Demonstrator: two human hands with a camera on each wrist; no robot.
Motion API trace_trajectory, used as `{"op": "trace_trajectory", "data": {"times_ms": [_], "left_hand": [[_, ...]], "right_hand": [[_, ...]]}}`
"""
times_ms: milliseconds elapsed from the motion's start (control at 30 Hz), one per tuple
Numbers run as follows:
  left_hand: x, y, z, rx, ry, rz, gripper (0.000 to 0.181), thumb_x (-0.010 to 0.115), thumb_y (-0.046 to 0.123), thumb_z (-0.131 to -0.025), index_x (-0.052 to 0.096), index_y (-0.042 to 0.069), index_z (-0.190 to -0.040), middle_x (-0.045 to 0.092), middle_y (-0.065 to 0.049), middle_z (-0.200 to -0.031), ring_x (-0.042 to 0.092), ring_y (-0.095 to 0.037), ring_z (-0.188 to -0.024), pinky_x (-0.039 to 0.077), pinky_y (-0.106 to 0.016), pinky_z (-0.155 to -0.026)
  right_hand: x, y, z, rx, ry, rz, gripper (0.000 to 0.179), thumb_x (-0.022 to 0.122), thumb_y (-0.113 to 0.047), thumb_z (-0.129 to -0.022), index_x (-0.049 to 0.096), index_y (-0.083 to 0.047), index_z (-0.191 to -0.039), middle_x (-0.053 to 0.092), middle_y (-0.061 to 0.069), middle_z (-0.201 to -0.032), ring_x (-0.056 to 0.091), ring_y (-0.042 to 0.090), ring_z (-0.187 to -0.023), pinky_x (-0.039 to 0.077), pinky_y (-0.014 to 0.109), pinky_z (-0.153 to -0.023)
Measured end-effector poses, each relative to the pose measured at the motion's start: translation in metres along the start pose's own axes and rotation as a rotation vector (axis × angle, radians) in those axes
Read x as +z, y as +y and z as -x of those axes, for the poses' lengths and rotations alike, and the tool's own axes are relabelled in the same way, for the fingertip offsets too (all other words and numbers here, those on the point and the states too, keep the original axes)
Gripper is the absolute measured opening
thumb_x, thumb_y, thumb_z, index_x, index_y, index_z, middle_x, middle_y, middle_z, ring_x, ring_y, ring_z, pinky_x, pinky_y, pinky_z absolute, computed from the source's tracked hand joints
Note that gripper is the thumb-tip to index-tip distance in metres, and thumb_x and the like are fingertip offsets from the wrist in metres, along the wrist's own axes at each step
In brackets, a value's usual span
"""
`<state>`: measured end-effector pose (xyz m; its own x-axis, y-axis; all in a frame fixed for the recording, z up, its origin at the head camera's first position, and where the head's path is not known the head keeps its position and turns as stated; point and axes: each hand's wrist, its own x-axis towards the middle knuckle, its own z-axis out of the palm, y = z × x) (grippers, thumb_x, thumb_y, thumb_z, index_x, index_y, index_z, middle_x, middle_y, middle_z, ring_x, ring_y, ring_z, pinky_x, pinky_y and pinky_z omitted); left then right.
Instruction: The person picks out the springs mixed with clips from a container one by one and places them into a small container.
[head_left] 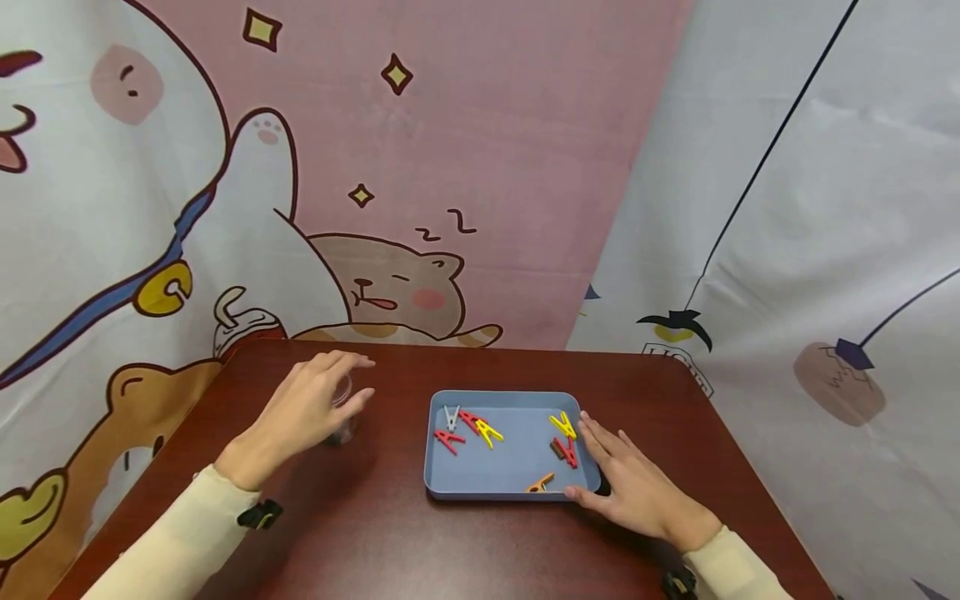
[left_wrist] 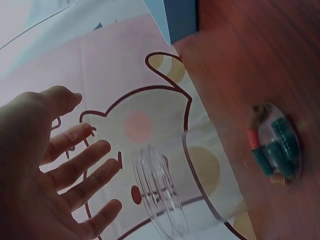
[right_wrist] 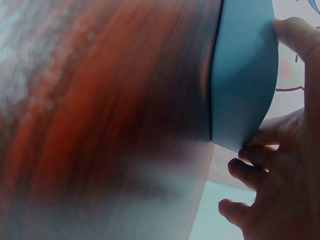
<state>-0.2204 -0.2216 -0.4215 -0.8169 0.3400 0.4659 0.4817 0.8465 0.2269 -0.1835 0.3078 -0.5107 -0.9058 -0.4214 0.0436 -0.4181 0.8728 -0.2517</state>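
Beside the left part of the table my left hand [head_left: 307,400] hovers next to a clear jar [head_left: 343,427], fingers spread and apart from it. In the left wrist view, the ridged mouth of the jar stands near the fingertips [left_wrist: 114,207], and small green, red and brass-coloured pieces [left_wrist: 275,150] lie at its bottom. My right hand [head_left: 637,487] rests at the right end of a blue-grey tray [head_left: 510,475]; its thumb touches the front rim and its fingers lie along the right side. Several small clips lie in the tray, among them a yellow clip [head_left: 489,432] and an orange clip [head_left: 540,483].
More clips in the tray include a white clip [head_left: 452,417] and a red clip [head_left: 449,440]. The tray stands on a dark red-brown table [head_left: 390,533]. Behind the table hangs a cloth [head_left: 510,167] printed with cartoon animals.
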Motion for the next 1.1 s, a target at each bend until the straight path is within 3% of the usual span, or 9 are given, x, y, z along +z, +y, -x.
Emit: {"op": "trace_trajectory", "data": {"times_ms": [100,300,667,1100], "left_hand": [[0.003,0.006,-0.003,0.014,-0.010,-0.004,0.043,0.087,0.033,-0.106,0.078,0.015,-0.144,0.080,-0.009,-0.124,0.072,-0.026,-0.101,0.059,-0.063,-0.103],[0.011,0.016,-0.010,0.055,-0.019,0.015,0.043,0.087,0.036,-0.106,0.078,0.015,-0.143,0.080,-0.010,-0.145,0.078,-0.036,-0.133,0.062,-0.066,-0.107],[0.027,0.039,-0.021,0.119,-0.058,0.059,0.045,0.086,0.039,-0.107,0.078,0.017,-0.145,0.079,-0.007,-0.148,0.076,-0.034,-0.139,0.063,-0.064,-0.110],[0.042,0.061,-0.033,0.171,-0.111,0.028,0.046,0.088,0.041,-0.106,0.078,0.020,-0.146,0.078,-0.003,-0.149,0.073,-0.030,-0.141,0.061,-0.061,-0.113]], "right_hand": [[0.000,0.001,0.000,-0.007,0.004,0.002,0.117,0.064,-0.088,-0.102,0.039,-0.004,-0.181,0.032,0.014,-0.193,0.042,0.044,-0.175,0.032,0.077,-0.139],[0.000,0.002,-0.001,-0.016,0.009,0.007,0.118,0.063,-0.089,-0.102,0.040,-0.004,-0.180,0.032,0.015,-0.193,0.042,0.043,-0.175,0.032,0.077,-0.139],[0.002,0.001,-0.001,-0.011,0.005,0.003,0.118,0.063,-0.089,-0.102,0.039,-0.005,-0.181,0.032,0.014,-0.193,0.041,0.043,-0.176,0.031,0.077,-0.139],[-0.001,0.001,-0.001,-0.013,-0.002,0.015,0.115,0.066,-0.085,-0.103,0.037,-0.006,-0.182,0.031,0.012,-0.194,0.036,0.042,-0.178,0.027,0.080,-0.139]]}}
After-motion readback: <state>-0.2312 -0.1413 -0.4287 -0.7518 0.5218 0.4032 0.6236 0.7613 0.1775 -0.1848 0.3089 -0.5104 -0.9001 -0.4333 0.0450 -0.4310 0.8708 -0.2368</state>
